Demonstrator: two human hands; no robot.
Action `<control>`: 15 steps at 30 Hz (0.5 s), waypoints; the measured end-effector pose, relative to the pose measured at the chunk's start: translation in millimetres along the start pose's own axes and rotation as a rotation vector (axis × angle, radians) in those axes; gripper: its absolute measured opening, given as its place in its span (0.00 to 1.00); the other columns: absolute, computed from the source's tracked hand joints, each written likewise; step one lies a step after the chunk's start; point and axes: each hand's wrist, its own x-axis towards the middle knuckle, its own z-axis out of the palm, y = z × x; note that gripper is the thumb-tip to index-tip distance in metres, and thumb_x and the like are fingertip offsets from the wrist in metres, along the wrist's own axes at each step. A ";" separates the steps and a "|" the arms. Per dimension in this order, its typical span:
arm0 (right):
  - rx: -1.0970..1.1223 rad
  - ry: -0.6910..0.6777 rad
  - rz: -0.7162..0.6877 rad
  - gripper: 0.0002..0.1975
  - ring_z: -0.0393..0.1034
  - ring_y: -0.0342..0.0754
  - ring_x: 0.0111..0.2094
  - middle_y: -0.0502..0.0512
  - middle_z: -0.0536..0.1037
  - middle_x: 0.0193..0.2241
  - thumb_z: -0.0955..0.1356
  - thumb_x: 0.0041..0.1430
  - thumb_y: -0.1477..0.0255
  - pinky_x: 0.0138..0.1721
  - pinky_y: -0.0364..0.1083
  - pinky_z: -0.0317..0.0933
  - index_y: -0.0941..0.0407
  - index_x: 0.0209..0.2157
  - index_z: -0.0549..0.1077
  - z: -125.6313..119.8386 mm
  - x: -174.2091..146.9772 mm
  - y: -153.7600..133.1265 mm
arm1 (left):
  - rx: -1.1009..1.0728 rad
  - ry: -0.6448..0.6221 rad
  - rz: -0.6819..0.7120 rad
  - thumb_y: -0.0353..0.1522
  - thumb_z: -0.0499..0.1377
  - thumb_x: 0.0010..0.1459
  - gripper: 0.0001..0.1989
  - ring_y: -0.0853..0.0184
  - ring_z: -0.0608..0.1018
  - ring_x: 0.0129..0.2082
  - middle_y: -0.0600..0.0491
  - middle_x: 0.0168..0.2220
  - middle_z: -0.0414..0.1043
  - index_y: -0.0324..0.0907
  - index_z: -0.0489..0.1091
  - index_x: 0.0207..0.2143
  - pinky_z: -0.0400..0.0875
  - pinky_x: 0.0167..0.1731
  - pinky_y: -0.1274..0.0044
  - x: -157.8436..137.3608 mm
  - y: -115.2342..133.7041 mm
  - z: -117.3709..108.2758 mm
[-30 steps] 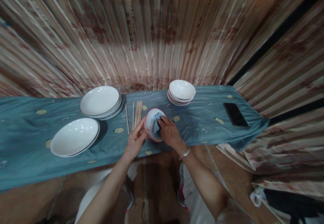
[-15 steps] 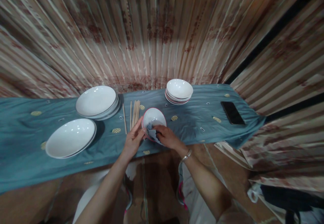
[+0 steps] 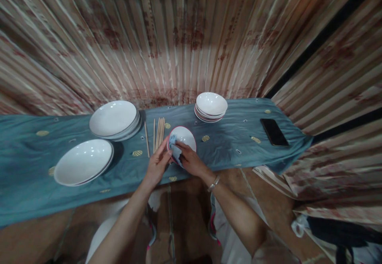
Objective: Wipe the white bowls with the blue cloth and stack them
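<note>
A white bowl [image 3: 188,136] with a red rim is tilted toward me above the table's front edge. My left hand [image 3: 158,162] grips its left side, thumb at the rim and fingers behind it. Inside the bowl, my right hand [image 3: 191,160] presses a light blue cloth [image 3: 176,149] against the left part of the inner wall. The fingers of that hand are closed on the cloth, which partly hides the bowl's lower edge. A bracelet circles my right wrist.
Chopsticks [image 3: 159,132] lie just left of the bowl. Further left are stacked large plates [image 3: 115,117] and nearer deep plates [image 3: 83,162]. Stacked bowls [image 3: 211,104] stand behind to the right. A black phone [image 3: 273,132] rests on the patterned blue tablecloth [image 3: 229,148]. Curtains hang behind.
My right hand has moved the cloth up and left within the bowl, from its lower part to the left inner wall. My left hand keeps its grip in nearly the same place.
</note>
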 end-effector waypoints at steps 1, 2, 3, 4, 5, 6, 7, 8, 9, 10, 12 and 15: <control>-0.024 -0.002 0.019 0.33 0.57 0.52 0.66 0.61 0.64 0.64 0.61 0.55 0.85 0.68 0.57 0.50 0.56 0.62 0.66 0.5 0.2 1.8 | -0.002 -0.004 0.000 0.47 0.69 0.46 0.40 0.60 0.78 0.47 0.47 0.56 0.74 0.48 0.66 0.62 0.76 0.37 0.77 0.0 -0.2 -0.4; -0.046 -0.007 0.037 0.32 0.55 0.53 0.67 0.63 0.62 0.65 0.61 0.55 0.84 0.68 0.58 0.49 0.58 0.63 0.65 0.9 0.3 3.7 | -0.002 -0.007 -0.001 0.46 0.69 0.46 0.41 0.61 0.78 0.45 0.47 0.54 0.75 0.47 0.66 0.62 0.76 0.37 0.77 0.0 -0.5 -1.0; -0.065 -0.012 0.049 0.32 0.54 0.54 0.68 0.65 0.61 0.66 0.61 0.56 0.84 0.68 0.58 0.48 0.60 0.63 0.64 1.2 0.4 5.4 | 0.000 -0.009 -0.003 0.46 0.69 0.47 0.41 0.62 0.78 0.43 0.47 0.52 0.76 0.47 0.66 0.62 0.76 0.36 0.77 0.0 -0.9 -1.5; -0.080 -0.015 0.054 0.32 0.53 0.55 0.68 0.67 0.60 0.66 0.60 0.56 0.84 0.69 0.58 0.48 0.62 0.64 0.63 1.4 0.4 6.8 | 0.001 -0.012 -0.003 0.46 0.69 0.47 0.41 0.64 0.78 0.41 0.47 0.51 0.77 0.46 0.65 0.62 0.76 0.36 0.77 0.0 -1.4 -2.1; -0.094 -0.017 0.052 0.32 0.52 0.55 0.68 0.68 0.59 0.67 0.60 0.56 0.84 0.69 0.58 0.48 0.63 0.64 0.62 1.5 0.3 8.0 | 0.001 -0.015 -0.002 0.45 0.69 0.47 0.41 0.65 0.78 0.39 0.48 0.49 0.78 0.46 0.65 0.63 0.75 0.36 0.78 0.0 -1.9 -2.6; -0.106 -0.016 0.047 0.32 0.52 0.55 0.68 0.68 0.59 0.67 0.60 0.57 0.84 0.69 0.58 0.48 0.64 0.64 0.62 1.4 0.2 8.9 | 0.000 -0.017 0.001 0.45 0.68 0.47 0.40 0.66 0.78 0.38 0.48 0.48 0.78 0.46 0.65 0.63 0.75 0.35 0.78 0.0 -2.4 -3.0; -0.117 -0.012 0.042 0.32 0.52 0.55 0.68 0.68 0.59 0.67 0.60 0.56 0.84 0.68 0.58 0.48 0.63 0.64 0.62 1.3 0.1 9.7 | -0.001 -0.019 0.005 0.44 0.68 0.48 0.40 0.67 0.78 0.37 0.49 0.47 0.78 0.46 0.65 0.63 0.75 0.35 0.78 0.0 -2.8 -3.3; -0.130 -0.008 0.037 0.33 0.52 0.54 0.68 0.68 0.59 0.67 0.60 0.56 0.84 0.68 0.58 0.49 0.63 0.64 0.62 1.1 0.0 10.2 | 0.000 -0.019 0.006 0.44 0.68 0.48 0.40 0.67 0.78 0.36 0.49 0.46 0.79 0.46 0.65 0.63 0.75 0.34 0.78 0.1 -3.0 -3.5; -0.144 -0.004 0.033 0.33 0.53 0.54 0.68 0.67 0.59 0.66 0.60 0.56 0.84 0.68 0.58 0.49 0.62 0.64 0.62 0.9 -0.1 10.6 | 0.002 -0.020 0.007 0.44 0.68 0.47 0.41 0.67 0.77 0.36 0.49 0.45 0.79 0.45 0.65 0.63 0.75 0.34 0.78 0.1 -3.2 -3.7; -0.161 0.002 0.030 0.33 0.54 0.54 0.68 0.67 0.60 0.66 0.60 0.56 0.84 0.68 0.58 0.50 0.62 0.64 0.62 0.6 -0.2 10.7 | 0.003 -0.021 0.005 0.45 0.68 0.47 0.41 0.67 0.77 0.36 0.49 0.44 0.79 0.45 0.64 0.63 0.75 0.34 0.78 0.1 -3.2 -3.7; -0.198 0.013 0.032 0.32 0.56 0.53 0.67 0.67 0.62 0.65 0.60 0.56 0.84 0.67 0.58 0.51 0.62 0.63 0.63 -0.5 -0.5 10.0 | 0.007 -0.020 0.000 0.45 0.68 0.47 0.42 0.67 0.77 0.36 0.49 0.44 0.78 0.44 0.64 0.63 0.75 0.35 0.78 0.1 -3.0 -3.7; -0.259 -0.001 0.052 0.31 0.58 0.54 0.65 0.68 0.65 0.63 0.60 0.56 0.84 0.66 0.57 0.52 0.64 0.62 0.64 -4.0 -1.4 6.3 | 0.016 -0.015 -0.008 0.46 0.68 0.47 0.42 0.67 0.77 0.36 0.49 0.46 0.78 0.46 0.64 0.63 0.75 0.36 0.77 0.1 -2.2 -3.3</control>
